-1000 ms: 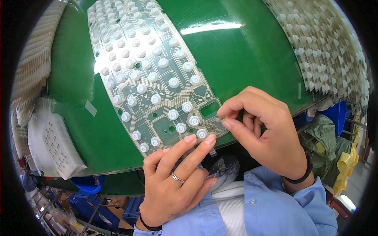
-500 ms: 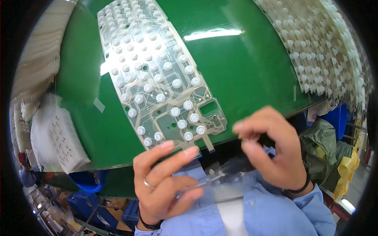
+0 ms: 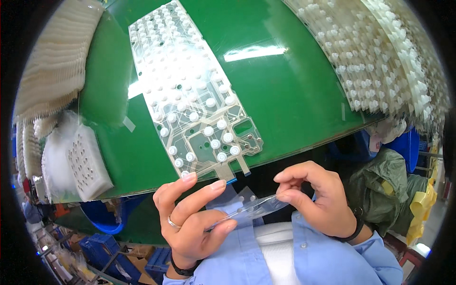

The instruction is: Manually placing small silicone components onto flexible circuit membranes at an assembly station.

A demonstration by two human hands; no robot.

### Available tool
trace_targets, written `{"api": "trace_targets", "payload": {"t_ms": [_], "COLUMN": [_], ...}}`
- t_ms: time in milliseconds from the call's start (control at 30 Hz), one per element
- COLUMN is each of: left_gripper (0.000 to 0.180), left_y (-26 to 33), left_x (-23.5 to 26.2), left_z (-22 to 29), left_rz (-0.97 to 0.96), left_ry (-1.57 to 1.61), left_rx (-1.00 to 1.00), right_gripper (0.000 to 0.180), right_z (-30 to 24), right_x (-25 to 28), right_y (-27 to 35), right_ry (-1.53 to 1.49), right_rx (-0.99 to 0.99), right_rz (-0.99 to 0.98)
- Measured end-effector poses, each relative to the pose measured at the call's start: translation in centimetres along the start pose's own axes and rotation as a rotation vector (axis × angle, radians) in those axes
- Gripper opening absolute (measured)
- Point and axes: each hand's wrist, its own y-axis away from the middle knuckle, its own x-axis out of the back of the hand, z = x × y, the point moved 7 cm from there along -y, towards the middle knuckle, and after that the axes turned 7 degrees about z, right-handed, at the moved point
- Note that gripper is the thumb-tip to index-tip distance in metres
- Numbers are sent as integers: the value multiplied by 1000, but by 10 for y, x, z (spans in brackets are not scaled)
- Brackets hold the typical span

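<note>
Glossy green worktable [image 3: 294, 90], blue crates [image 3: 156, 259]

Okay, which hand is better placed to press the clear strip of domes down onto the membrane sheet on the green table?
Probably the left hand: its raised fingers nearly reach the membrane sheet, while the right hand pinches the clear strip farther back.

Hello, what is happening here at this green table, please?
A person in a blue shirt holds a small clear plastic strip between both hands, just below the near edge of the green table. The left hand grips one end and the right hand pinches the other. On the table lies a long transparent membrane sheet dotted with white rubber domes. Stacks of white dome pads sit to the right, more white stacks to the left.
</note>
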Motion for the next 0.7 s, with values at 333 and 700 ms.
{"api": "trace_targets", "payload": {"t_ms": [333,700], "left_gripper": [20,24], "left_y": [-10,-11], "left_x": [-17,-33], "left_z": [-22,-16], "left_rz": [-163,-412], "left_ry": [-102,35], "left_rx": [60,-32], "right_gripper": [17,7], "right_z": [-32,-4], "right_x": [18,22], "right_y": [-9,-74], "right_ry": [216,138], "right_rx": [435,47], "right_rz": [198,96]}}
